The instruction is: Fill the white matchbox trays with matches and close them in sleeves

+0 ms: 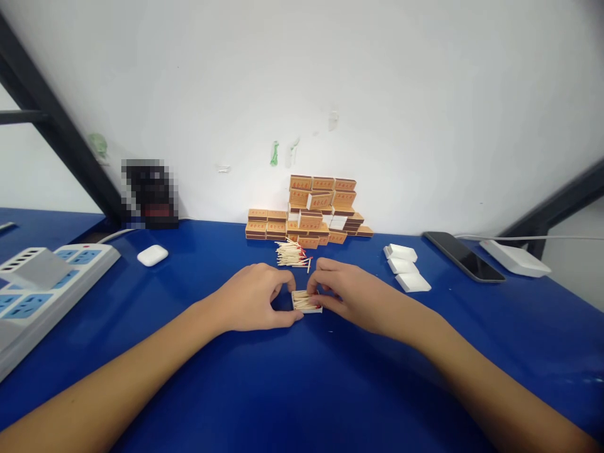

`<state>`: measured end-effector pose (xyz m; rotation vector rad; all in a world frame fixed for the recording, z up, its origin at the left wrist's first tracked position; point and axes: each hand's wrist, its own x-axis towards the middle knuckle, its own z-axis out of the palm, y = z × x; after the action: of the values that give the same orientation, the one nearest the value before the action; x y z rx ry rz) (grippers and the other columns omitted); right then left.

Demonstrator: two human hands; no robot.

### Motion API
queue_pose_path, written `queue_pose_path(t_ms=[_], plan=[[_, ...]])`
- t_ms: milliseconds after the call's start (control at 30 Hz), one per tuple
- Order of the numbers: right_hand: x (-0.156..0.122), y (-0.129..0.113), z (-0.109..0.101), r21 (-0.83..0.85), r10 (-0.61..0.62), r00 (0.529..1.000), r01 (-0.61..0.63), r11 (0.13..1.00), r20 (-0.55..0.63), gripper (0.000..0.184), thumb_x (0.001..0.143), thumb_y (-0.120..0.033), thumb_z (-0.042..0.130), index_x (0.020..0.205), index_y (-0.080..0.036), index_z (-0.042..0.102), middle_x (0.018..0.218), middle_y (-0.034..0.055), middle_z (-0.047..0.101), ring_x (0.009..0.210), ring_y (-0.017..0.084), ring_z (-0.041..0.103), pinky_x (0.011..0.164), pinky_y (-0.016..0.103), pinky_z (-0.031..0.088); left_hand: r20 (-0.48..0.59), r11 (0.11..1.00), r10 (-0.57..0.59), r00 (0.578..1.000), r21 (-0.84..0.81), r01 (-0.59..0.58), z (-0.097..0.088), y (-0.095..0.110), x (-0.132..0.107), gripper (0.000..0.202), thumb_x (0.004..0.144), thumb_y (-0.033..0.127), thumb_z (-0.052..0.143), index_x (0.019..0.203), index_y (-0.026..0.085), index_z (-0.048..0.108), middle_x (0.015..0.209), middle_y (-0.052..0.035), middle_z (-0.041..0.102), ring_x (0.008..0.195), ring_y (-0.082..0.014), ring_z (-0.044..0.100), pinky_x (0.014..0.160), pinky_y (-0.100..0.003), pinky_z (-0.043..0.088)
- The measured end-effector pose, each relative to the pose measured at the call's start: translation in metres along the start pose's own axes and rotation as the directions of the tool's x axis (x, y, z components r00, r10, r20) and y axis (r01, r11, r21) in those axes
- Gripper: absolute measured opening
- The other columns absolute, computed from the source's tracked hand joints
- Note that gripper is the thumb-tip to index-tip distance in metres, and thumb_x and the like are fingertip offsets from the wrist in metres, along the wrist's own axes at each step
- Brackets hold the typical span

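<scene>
A small white matchbox tray [306, 301] filled with matches lies on the blue table [292, 384], held between both hands. My left hand [255, 296] pinches its left end with curled fingers. My right hand [346, 288] closes on its right end, fingertips on the matches. Just behind the hands lies a loose pile of red-tipped matches [291, 253]. A stack of orange matchboxes [315, 212] stands against the wall behind that.
Three white empty trays [406, 266] lie to the right, then a dark phone [463, 255] and a white adapter [514, 257] with its cable. At left are a white earbud case [152, 255] and a large power strip [42, 283]. A black object [150, 195] stands by the wall.
</scene>
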<state>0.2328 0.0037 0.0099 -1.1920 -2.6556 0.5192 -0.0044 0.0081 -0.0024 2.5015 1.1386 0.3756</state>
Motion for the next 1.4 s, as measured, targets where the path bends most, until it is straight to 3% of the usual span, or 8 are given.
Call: queue_pose_path(t_ms=[733, 1400], plan=[[-0.0005, 0.0016, 0.0003, 0.056, 0.013, 1.0, -0.014, 0.998, 0.014, 0.009, 0.103, -0.027, 0.059, 0.098, -0.022, 0.065, 0.106, 0.0035, 0.063, 0.082, 0.016, 0.059, 0.069, 0.029, 0.044, 0.01, 1.0, -0.009, 1.0, 0.007, 0.008, -0.0005, 0.0001, 0.0001, 0.033, 0.082, 0.052, 0.073, 0.095, 0.021, 0.071, 0.063, 0.0044, 0.058, 0.056, -0.0127, 0.05, 0.053, -0.028, 0.03], [-0.0007, 0.0053, 0.0023, 0.017, -0.037, 0.999, 0.037, 0.999, -0.018, 0.011, 0.102, -0.018, 0.059, 0.096, -0.02, 0.067, 0.101, 0.002, 0.061, 0.078, 0.013, 0.058, 0.068, 0.026, 0.042, -0.007, 1.0, 0.002, 1.0, -0.01, -0.002, 0.0016, -0.0014, 0.0002, 0.034, 0.081, 0.052, 0.074, 0.096, 0.022, 0.071, 0.064, 0.0051, 0.058, 0.056, -0.0117, 0.051, 0.054, -0.026, 0.03]])
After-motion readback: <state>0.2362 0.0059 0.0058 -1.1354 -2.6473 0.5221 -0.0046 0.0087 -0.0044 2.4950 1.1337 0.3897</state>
